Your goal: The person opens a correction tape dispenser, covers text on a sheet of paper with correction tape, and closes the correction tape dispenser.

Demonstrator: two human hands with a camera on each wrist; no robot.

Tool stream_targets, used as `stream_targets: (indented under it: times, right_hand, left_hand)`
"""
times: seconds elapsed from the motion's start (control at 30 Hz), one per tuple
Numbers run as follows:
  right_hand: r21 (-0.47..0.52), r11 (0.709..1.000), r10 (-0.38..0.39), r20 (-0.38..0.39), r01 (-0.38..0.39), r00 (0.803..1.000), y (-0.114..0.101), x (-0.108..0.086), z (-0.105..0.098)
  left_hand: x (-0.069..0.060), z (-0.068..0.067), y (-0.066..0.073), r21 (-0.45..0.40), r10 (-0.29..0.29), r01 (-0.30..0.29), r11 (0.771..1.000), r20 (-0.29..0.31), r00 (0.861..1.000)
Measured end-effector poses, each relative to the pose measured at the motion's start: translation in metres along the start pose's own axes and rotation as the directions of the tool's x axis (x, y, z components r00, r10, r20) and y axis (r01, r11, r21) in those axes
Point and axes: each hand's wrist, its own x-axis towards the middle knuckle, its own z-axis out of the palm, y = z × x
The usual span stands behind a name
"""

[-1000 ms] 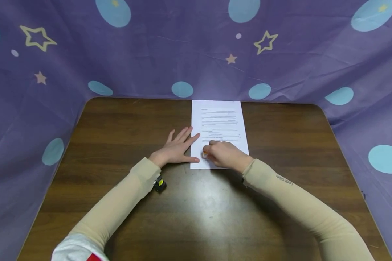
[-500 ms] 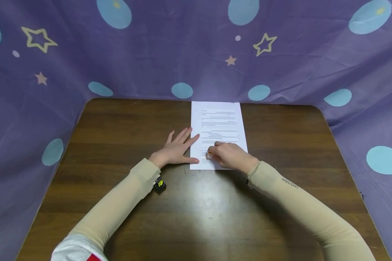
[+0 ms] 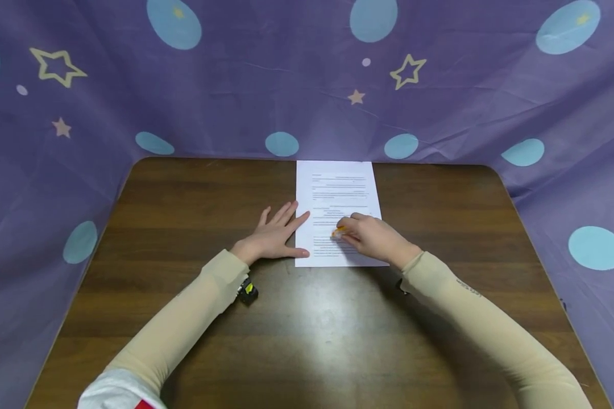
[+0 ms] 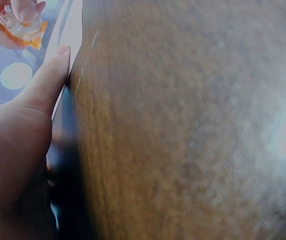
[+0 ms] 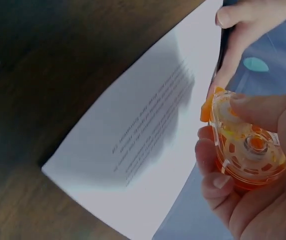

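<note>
A white printed sheet of paper (image 3: 304, 190) lies at the far side of the wooden table. My left hand (image 3: 272, 236) rests flat with spread fingers at its left edge, the thumb and forefinger on the paper. Over the lower text lines, my right hand (image 3: 377, 237) grips an orange and clear correction tape dispenser (image 3: 339, 231). In the right wrist view the dispenser (image 5: 250, 157) shows its round reels through the clear case, with the thumb on one side and curled fingers on the other. Whether its orange tip touches the paper, I cannot tell.
The brown table (image 3: 307, 341) has rounded far corners. A purple cloth (image 3: 225, 85) with stars and blue ovals hangs behind and along both sides. A small black device (image 3: 248, 291) sits at the left wrist.
My right hand has moved to the right and slightly away across the lower part of the sheet, carrying the correction tape dispenser. My left hand stays in place on the paper's edge.
</note>
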Motion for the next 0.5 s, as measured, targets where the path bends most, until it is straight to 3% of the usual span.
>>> stream_targets:
  times: [0.5]
  right_hand:
    - [0.036, 0.999, 0.038, -0.002, -0.038, 0.999, 0.023, -0.024, -0.02]
  left_hand:
    - [-0.001, -0.001, 0.003, 0.007, -0.018, 0.018, 1.0, 0.013, 1.0]
